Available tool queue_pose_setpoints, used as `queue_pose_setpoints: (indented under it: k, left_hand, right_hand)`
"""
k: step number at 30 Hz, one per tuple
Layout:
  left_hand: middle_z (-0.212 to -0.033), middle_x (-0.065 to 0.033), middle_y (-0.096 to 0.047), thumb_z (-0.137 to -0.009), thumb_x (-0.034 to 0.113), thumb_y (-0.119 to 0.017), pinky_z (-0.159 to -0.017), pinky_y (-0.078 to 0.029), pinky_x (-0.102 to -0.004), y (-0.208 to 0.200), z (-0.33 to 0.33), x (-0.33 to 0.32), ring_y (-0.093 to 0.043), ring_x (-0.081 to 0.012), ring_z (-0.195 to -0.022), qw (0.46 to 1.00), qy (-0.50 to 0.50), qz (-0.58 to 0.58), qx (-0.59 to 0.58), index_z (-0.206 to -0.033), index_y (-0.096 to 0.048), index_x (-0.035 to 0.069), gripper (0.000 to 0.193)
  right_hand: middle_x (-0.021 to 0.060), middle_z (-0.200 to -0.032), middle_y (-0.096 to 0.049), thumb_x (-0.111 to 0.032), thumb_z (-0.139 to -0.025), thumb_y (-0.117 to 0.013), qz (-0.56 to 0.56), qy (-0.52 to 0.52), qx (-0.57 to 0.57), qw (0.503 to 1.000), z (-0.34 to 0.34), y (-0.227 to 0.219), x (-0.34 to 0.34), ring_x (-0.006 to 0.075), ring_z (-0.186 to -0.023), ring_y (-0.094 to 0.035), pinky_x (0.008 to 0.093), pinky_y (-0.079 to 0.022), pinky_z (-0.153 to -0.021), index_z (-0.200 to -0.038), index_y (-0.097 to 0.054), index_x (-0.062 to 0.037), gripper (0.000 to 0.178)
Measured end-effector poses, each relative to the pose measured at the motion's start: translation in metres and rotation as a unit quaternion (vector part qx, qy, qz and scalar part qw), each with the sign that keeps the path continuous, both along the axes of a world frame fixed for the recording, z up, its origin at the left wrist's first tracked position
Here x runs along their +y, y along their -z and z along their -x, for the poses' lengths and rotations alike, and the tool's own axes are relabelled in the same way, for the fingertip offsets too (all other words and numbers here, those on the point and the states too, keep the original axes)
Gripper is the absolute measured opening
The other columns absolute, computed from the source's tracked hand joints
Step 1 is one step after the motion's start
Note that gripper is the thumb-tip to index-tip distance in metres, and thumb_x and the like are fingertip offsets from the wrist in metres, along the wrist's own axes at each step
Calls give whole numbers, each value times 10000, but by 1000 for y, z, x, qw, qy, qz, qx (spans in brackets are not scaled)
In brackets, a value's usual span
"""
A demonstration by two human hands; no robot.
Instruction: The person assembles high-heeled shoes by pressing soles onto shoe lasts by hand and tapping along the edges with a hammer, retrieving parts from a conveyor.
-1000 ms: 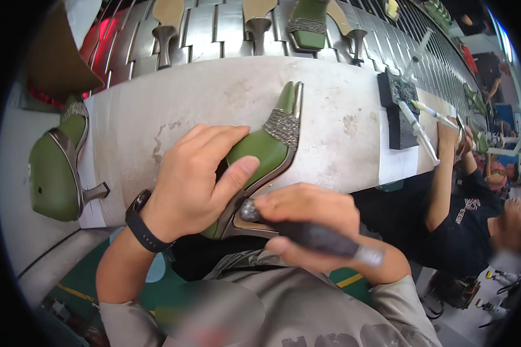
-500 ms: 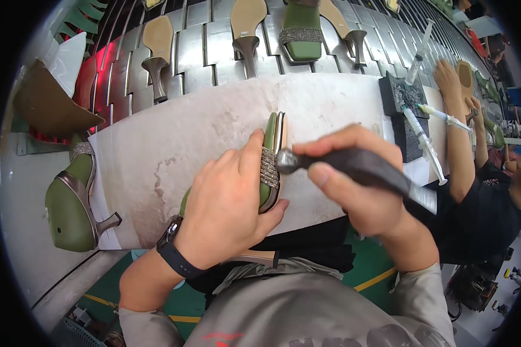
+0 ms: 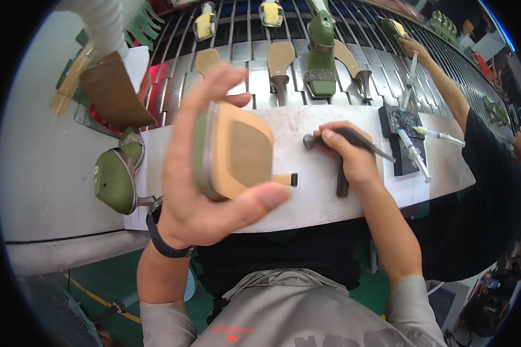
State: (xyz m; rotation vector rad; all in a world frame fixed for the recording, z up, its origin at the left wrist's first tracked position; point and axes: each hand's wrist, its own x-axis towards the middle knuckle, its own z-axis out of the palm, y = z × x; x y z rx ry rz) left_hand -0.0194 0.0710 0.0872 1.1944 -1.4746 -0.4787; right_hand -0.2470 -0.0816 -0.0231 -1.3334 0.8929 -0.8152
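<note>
My left hand (image 3: 194, 202), wearing a dark wristband, holds up a green high-heeled shoe (image 3: 243, 147). The shoe's tan sole faces me and its heel tip points right; the upper is mostly hidden. My fingers curve behind it while the thumb reaches along its lower edge, both slightly blurred. To the right, my right hand (image 3: 353, 153) closes round a dark hammer (image 3: 342, 180) low over the white work sheet (image 3: 307, 202). The hammer's round face points left, and its handle hangs below the palm. Another green shoe (image 3: 117, 182) with a sparkly strap lies at the left edge of the sheet.
Behind the sheet runs a metal slatted conveyor (image 3: 246, 75) carrying several shoes, including an upright green one (image 3: 321, 63). Syringes (image 3: 412, 153) stand in a black block (image 3: 395, 124) at the right. A co-worker's arm (image 3: 446, 81) reaches over the conveyor. A brown board (image 3: 113, 89) leans at the left.
My left hand has lifted the shoe off the sheet and turned its sole toward me. My right hand has drawn the hammer away from the strap, lower and turned. The co-worker's arm has reached farther out.
</note>
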Motion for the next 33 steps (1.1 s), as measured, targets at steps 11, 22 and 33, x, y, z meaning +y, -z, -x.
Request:
queue_pose_setpoints:
  k: [11,22,33]
  left_hand:
    - [-1313,-173,-655,-781,112,-867,-966,-529,-349,9,47,14,-667,-202,-1076,997,-30,17,-70,-1426,-451,34,771]
    - [-1243,-209,-674,-669,-4,-745,-930,-508,-498,34,66,23,-681,-393,-1077,978,-31,182,-95,-1386,-558,-13,741]
    - [-1535,-351,-458,-937,344,-790,-1211,-282,-723,168,29,93,-498,-505,-1428,911,-178,122,-351,-1566,-290,-45,893]
  right_hand:
    - [290,-1163,-681,-164,-913,-804,359,-204,-83,907,19,-147,108,469,-1157,-706,612,-573,-1039,-1117,-646,15,314]
    - [251,-1025,-744,-235,-842,-855,203,-191,31,960,24,-196,93,369,-1080,-747,467,-600,-983,-1009,-663,55,385]
    - [153,-1193,-776,-33,-953,-736,36,-144,-7,989,26,-34,164,169,-1052,-732,309,-569,-945,-1191,-695,34,251]
